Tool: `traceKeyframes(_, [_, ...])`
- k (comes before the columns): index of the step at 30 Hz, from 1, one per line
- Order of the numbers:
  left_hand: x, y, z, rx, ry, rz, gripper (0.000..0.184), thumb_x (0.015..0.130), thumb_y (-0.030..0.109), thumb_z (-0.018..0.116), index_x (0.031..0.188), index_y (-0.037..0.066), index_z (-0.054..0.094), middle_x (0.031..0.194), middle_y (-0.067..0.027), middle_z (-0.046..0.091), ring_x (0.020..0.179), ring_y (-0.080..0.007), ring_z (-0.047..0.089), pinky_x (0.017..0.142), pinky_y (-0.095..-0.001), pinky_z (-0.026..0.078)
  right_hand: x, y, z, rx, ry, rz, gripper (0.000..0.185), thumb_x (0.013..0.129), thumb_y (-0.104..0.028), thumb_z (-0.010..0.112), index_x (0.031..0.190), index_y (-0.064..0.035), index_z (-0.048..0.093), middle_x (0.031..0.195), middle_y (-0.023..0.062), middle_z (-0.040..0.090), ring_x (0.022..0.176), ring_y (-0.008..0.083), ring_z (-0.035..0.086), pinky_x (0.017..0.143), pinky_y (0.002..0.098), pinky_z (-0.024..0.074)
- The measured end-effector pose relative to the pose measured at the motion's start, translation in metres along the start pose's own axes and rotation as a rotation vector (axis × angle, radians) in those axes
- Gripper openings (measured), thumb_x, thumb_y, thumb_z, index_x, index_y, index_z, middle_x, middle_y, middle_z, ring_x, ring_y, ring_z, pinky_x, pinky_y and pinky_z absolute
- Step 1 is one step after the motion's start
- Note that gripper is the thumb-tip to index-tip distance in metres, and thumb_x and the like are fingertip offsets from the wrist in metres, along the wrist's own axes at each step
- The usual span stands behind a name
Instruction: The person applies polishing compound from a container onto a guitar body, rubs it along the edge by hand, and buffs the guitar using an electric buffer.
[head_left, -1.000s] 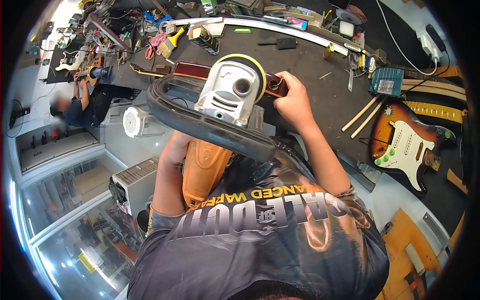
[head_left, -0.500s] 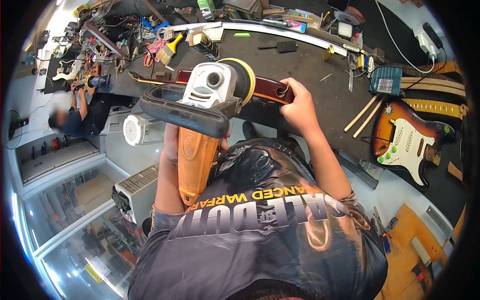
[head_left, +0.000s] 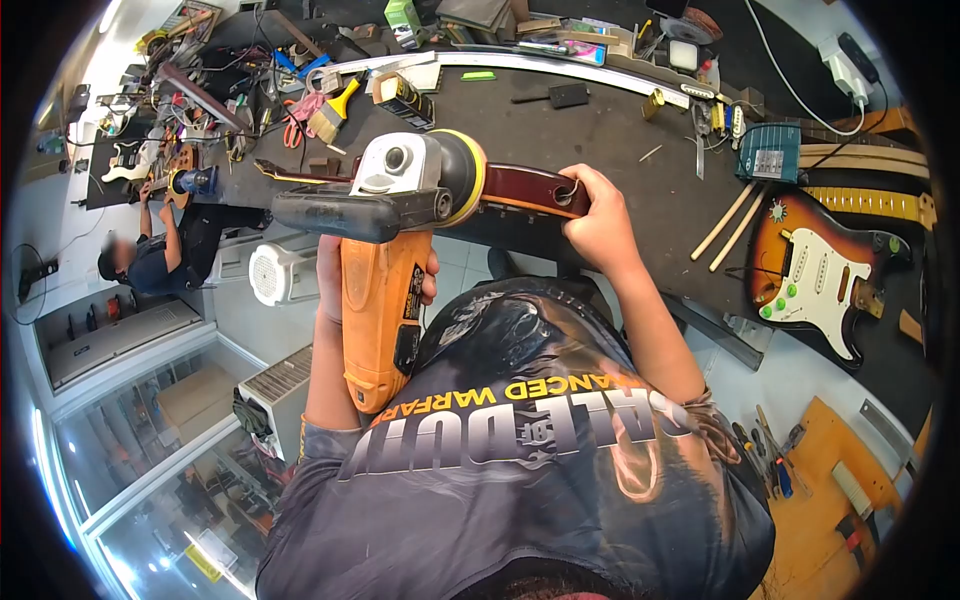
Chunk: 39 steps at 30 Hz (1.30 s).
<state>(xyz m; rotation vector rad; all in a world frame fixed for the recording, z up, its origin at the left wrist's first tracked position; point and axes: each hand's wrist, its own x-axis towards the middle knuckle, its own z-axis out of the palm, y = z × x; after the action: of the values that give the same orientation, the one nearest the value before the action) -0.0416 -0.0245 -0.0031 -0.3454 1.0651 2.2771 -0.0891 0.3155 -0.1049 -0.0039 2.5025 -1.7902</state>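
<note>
Both hands are working well apart: the left hand [head_left: 330,275] is wrapping its fingers round the orange body of a polisher [head_left: 375,300], and the right hand [head_left: 600,215] is clamping the end of a glossy dark red guitar [head_left: 530,188], thumb sitting by a round hole in its side. Taking 12 as straight across the bench [head_left: 620,120] from the person's chest, that guitar is lying at 12, neck pointing off toward 10. Polisher's hanging around 10, with its yellow-edged pad [head_left: 465,180] overlapping the guitar from where I'm watching; can't tell whether they're actually touching. Its black loop handle [head_left: 350,212] is sticking out toward 9.

Lots of clutter around, btw. A yellow-handled paintbrush [head_left: 335,112] is lying at 11, next to a dark box [head_left: 405,100]. Over at 2, a sunburst guitar body [head_left: 800,265] with a white pickguard is sitting face up, two wooden sticks [head_left: 730,228] resting just beside it. Out between 9 and 10, another person [head_left: 175,250] in dark clothes is handling a guitar of their own.
</note>
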Motion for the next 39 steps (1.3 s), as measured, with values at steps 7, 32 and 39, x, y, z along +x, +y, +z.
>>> traceKeyframes(7, [0.004,-0.002,0.024,-0.02,-0.095,-0.033,0.117,0.098,0.095,0.049,0.161,-0.003,0.055,0.12,-0.0346,0.073,0.092,-0.043,0.08,0.081,-0.0512,0.068,0.001,0.0,0.0,-0.021,-0.001,-0.003,0.047,0.073,0.011,0.061,0.117,-0.0016,0.074,0.111,0.0196,0.076,0.107,0.0409,0.074,0.095,0.0441,0.0592])
traceKeyframes(32, [-0.008,0.002,0.022,-0.032,-0.01,-0.031,0.119,0.098,0.096,0.046,0.161,-0.004,0.054,0.12,-0.033,0.073,0.09,-0.0421,0.08,0.08,-0.0502,0.066,-0.006,0.001,0.002,-0.04,0.028,-0.08,0.041,0.074,0.009,0.066,0.112,-0.0038,0.074,0.105,0.0154,0.077,0.109,0.0416,0.072,0.096,0.0474,0.0579])
traceKeyframes(39, [-0.005,0.003,0.041,0.006,-0.034,-0.042,0.116,0.099,0.093,0.05,0.161,-0.005,0.054,0.124,-0.035,0.073,0.094,-0.0441,0.08,0.08,-0.0507,0.067,-0.009,0.0,0.003,-0.071,0.036,-0.093,0.039,0.075,0.006,0.068,0.112,-0.0052,0.075,0.105,0.0138,0.078,0.109,0.0405,0.072,0.096,0.0486,0.0581])
